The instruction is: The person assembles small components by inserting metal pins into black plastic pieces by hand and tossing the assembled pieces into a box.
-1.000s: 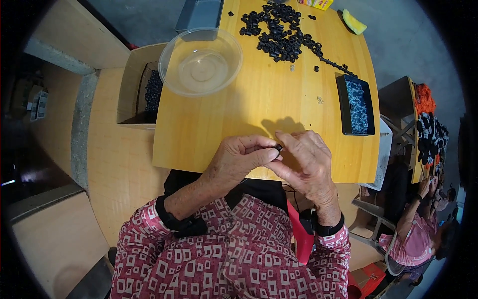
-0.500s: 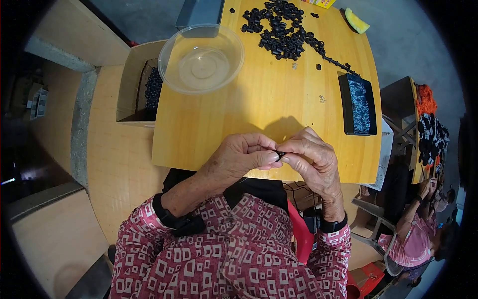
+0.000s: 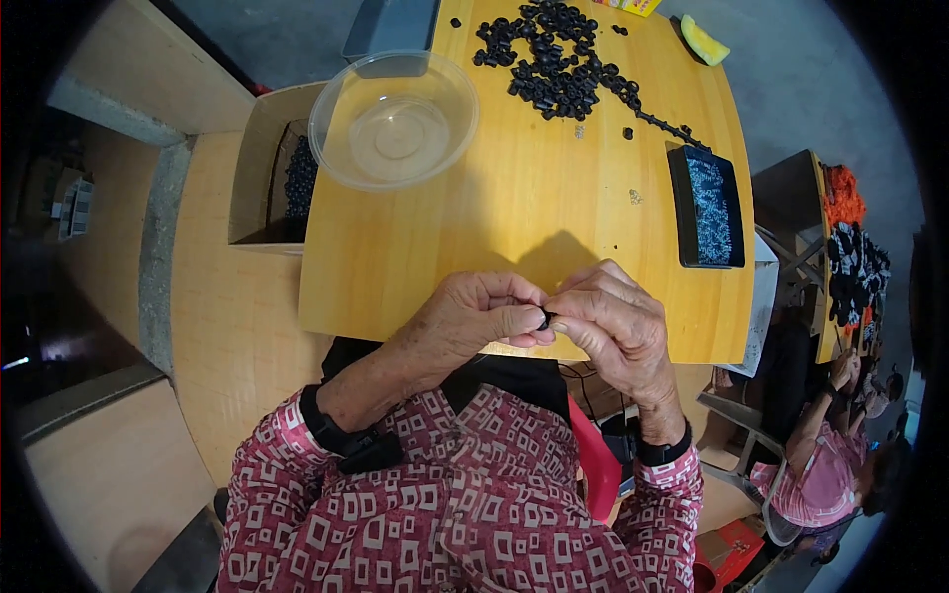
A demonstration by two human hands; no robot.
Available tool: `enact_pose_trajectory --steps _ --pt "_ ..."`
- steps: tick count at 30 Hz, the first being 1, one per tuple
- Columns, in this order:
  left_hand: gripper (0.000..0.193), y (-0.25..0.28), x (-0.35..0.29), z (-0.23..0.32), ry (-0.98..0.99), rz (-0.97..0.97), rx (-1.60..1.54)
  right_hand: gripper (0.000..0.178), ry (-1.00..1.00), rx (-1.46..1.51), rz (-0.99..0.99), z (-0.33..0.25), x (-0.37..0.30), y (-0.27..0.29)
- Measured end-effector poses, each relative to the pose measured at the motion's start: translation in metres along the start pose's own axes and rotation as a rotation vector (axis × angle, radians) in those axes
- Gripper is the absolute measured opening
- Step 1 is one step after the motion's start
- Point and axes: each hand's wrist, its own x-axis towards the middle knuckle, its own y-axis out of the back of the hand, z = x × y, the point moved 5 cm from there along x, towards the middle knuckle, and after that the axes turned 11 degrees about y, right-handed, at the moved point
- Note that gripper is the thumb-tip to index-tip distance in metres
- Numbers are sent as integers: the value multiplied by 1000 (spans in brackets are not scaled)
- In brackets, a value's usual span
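Observation:
Over the near edge of the yellow wooden table, my hands meet fingertip to fingertip. Between thumb and fingers, my left hand pinches a small black part. My right hand presses its thumb and fingers together at the same part's right side; whether it grips something tiny of its own is hidden. Farther back lies a heap of black ring-shaped parts, with a line of them trailing right. A black tray at the right holds many small shiny pieces.
A clear plastic bowl stands at the table's back left. Beside the table, a cardboard box holds dark parts. Small silvery bits lie near the tray, and a yellow-green melon rind at the far right. Another person sits at the right.
My right hand has turned slightly, and the black part sits a little lower and farther left in my left fingertips. The whole view has shifted slightly.

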Motion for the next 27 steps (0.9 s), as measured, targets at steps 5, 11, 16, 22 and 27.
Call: enact_pose_trajectory --steps 5,11,16,22,27 --pt "26 0 2 2 72 -22 -53 21 36 0 -13 1 1 2" --pt "19 0 -3 1 105 -51 -136 21 54 -104 1 -10 0 0" --pt "18 -3 0 1 103 -74 -206 22 77 -108 60 -12 -5 0" --pt "17 -2 3 -7 -122 97 50 21 -86 -34 137 1 -16 -6" --pt "20 -4 0 0 -187 161 202 20 -44 -54 136 -2 -17 -6"
